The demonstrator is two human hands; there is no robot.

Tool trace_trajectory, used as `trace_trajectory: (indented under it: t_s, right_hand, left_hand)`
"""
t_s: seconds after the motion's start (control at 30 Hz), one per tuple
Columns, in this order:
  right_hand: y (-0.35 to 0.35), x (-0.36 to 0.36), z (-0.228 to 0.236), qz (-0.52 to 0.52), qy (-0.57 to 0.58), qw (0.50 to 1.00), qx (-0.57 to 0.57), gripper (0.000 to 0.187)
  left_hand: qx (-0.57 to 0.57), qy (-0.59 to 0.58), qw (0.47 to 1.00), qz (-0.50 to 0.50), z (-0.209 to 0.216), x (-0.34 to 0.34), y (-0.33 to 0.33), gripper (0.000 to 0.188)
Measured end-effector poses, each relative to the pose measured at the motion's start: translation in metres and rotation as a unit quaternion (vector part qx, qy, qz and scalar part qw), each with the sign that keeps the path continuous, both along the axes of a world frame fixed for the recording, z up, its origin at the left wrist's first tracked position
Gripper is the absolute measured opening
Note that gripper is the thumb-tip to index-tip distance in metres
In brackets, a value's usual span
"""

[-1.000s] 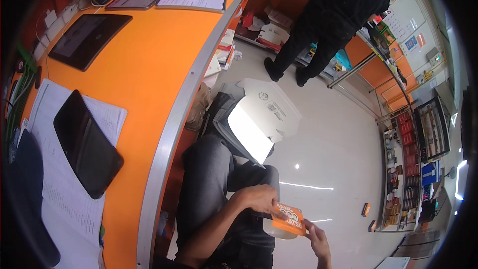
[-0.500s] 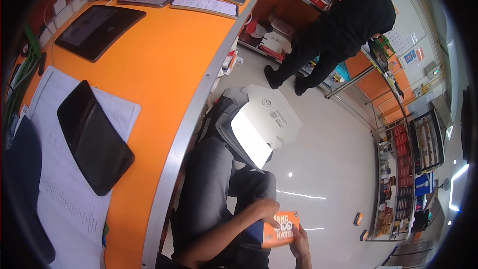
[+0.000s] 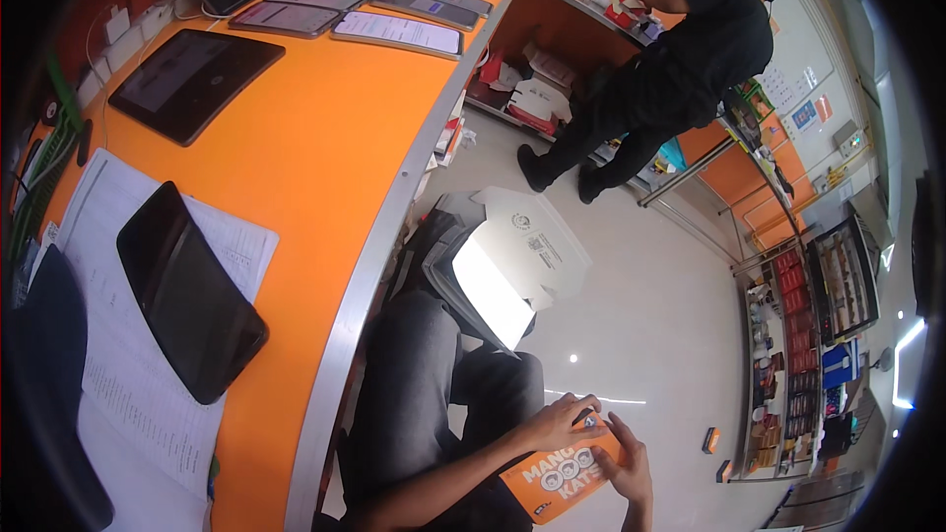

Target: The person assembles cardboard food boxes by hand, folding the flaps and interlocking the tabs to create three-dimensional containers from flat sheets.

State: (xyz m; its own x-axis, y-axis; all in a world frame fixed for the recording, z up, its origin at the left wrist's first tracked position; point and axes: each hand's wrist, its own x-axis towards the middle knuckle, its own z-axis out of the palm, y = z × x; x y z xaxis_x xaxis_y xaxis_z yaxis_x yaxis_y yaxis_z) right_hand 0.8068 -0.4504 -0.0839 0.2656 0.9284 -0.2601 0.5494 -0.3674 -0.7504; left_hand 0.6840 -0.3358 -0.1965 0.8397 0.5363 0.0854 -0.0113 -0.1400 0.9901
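Observation:
An orange cardboard box [image 3: 564, 482] with white lettering and round pictures is held tilted above my lap. My left hand [image 3: 569, 421] grips its far edge, with the fingers bent over the top corner. On the right side my right hand [image 3: 629, 468] holds the same box, thumb lying across its printed face. The underside of the box is hidden. Beyond my knees stands a stack of flattened-looking white and grey cardboard [image 3: 517, 256], its upper sheets spread open.
To my left runs an orange table [image 3: 325, 148] bearing a black tablet [image 3: 192, 293], open papers [image 3: 138, 414], another tablet [image 3: 197, 84] and several phones [image 3: 396, 32]. A person in black [image 3: 680, 69] stands at a far counter. Stocked shelves [image 3: 788, 355] line the right. Two small orange boxes [image 3: 710, 440] lie nearby.
The orange box has turned and come up to the right, showing more of its face. Both hands have shifted with it, the left now at its far corner. The person's arm has reached over the counter.

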Motion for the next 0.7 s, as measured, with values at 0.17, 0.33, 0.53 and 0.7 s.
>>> trace_trajectory:
  t_s: [0.17,0.33,0.53,0.7]
  right_hand:
    - [0.004,0.002,0.004,0.016,-0.126,0.991,-0.034,0.057]
    - [0.006,-0.003,0.011,0.017,-0.162,0.987,-0.001,0.047]
    - [0.006,0.001,0.000,0.016,-0.105,0.994,-0.005,0.037]
    - [0.001,-0.002,-0.014,-0.013,-0.056,0.997,0.041,0.046]
  left_hand:
    - [0.000,0.042,0.999,0.013,-0.001,0.002,-0.001,0.060]
    - [0.014,-0.004,1.000,0.022,-0.001,0.002,-0.001,0.059]
    - [-0.017,-0.052,0.998,0.029,0.001,0.000,0.004,0.051]
    - [-0.043,-0.085,0.995,0.031,0.008,-0.005,0.007,0.046]
